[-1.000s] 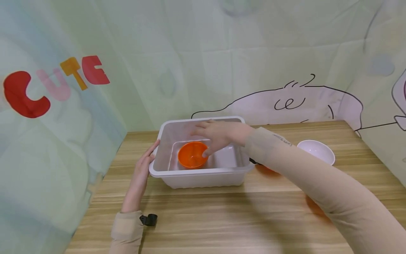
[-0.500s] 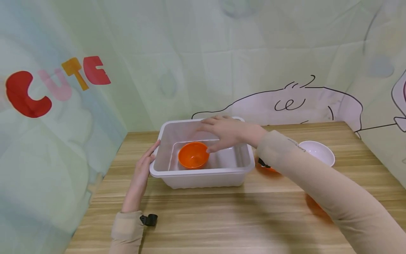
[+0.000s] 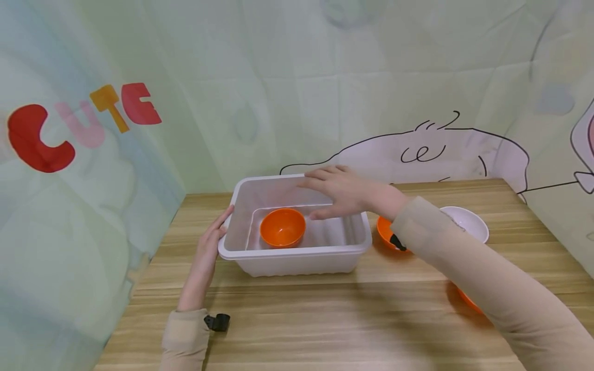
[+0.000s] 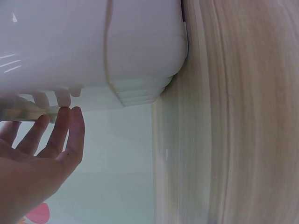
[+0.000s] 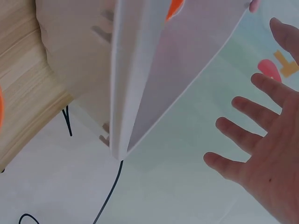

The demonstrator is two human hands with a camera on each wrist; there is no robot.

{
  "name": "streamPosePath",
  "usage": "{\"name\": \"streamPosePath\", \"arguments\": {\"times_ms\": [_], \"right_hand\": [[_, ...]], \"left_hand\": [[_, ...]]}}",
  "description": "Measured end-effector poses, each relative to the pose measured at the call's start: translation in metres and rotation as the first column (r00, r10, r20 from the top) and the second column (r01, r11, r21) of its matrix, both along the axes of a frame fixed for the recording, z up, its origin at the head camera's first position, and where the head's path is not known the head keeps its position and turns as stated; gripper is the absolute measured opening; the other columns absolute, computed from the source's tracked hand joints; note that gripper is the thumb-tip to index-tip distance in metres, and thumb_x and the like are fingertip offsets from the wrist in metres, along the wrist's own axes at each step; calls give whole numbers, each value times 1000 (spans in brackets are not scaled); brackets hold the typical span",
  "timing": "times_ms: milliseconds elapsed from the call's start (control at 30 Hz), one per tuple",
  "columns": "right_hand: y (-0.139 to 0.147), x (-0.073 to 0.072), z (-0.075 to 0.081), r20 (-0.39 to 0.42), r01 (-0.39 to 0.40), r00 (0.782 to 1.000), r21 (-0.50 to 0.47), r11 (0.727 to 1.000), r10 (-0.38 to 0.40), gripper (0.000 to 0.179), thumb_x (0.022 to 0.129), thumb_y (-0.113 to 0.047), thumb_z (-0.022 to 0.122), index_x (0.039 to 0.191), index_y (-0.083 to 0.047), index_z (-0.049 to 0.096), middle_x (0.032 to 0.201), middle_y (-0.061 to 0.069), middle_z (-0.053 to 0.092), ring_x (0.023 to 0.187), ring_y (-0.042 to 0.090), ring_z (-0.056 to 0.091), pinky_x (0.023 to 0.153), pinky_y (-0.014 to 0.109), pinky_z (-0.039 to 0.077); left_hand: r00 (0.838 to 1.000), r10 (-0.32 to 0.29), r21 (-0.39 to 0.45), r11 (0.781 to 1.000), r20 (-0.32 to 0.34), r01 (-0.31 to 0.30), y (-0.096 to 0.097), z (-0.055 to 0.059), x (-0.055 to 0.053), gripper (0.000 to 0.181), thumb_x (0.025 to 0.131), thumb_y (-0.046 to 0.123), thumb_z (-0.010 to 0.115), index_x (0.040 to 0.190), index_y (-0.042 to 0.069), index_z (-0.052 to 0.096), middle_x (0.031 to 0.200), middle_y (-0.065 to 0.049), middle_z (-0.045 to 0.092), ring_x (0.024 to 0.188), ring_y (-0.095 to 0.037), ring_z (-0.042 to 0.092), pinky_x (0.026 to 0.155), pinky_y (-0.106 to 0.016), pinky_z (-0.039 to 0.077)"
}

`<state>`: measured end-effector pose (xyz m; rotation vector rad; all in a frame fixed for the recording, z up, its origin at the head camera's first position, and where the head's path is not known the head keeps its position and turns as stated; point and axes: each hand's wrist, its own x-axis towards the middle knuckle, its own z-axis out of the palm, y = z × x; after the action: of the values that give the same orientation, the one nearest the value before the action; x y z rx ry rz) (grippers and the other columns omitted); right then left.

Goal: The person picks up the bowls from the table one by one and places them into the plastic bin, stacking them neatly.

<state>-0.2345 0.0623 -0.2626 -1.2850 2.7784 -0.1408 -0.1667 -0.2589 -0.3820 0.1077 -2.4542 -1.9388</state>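
A white plastic bin (image 3: 297, 264) stands on the wooden table, with an orange bowl (image 3: 280, 230) inside, left of its middle. My left hand (image 3: 210, 239) rests against the bin's left side; in the left wrist view its fingers (image 4: 60, 128) touch the outer wall with their tips. Over the right half of the bin hovers my right hand (image 3: 345, 193), fingers spread and nothing in them. From the right wrist view, the fingers (image 5: 261, 114) are apart from the bin's rim (image 5: 133, 70).
Right of the bin are a second orange bowl (image 3: 386, 233) and a white bowl (image 3: 469, 221), both partly behind the right sleeve. Another orange bowl (image 3: 469, 301) is mostly hidden under that arm. A printed cloth backdrop (image 3: 297, 93) hangs behind the table.
My right hand has drawn back to the right and up, away from the orange bowl in the bin. The left hand, bin and bowl have stayed put.
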Motion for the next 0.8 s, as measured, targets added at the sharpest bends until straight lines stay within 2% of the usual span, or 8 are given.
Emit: {"name": "streamPosePath", "arguments": {"times_ms": [333,633,800], "right_hand": [[15,5,-6,-32,42,999,-48,998,-44,68,91,-61,46,149,-27,35,155,4,36,144,28,28,117,54,16],[26,8,-14,-67,36,997,-84,996,-42,55,95,-46,48,145,-22,43,151,4,42,141,29,33,117,53,19],[31,10,-16,-77,40,996,-105,994,-48,51,97,-43,46,144,-23,44,151,4,42,141,29,34,117,53,18]], "left_hand": [[1000,6,-8,1000,-6,-6,0,0,-1,50,99,21,34,147,34,38,158,11,28,143,-12,27,100,-26,33],[1000,3,-9,1000,1,-3,0,0,1,50,99,21,34,147,36,38,158,13,27,143,-12,28,99,-27,33],[1000,11,-17,1000,4,-11,0,0,1,50,99,22,34,146,37,38,158,13,28,141,-13,30,96,-25,35]]}}
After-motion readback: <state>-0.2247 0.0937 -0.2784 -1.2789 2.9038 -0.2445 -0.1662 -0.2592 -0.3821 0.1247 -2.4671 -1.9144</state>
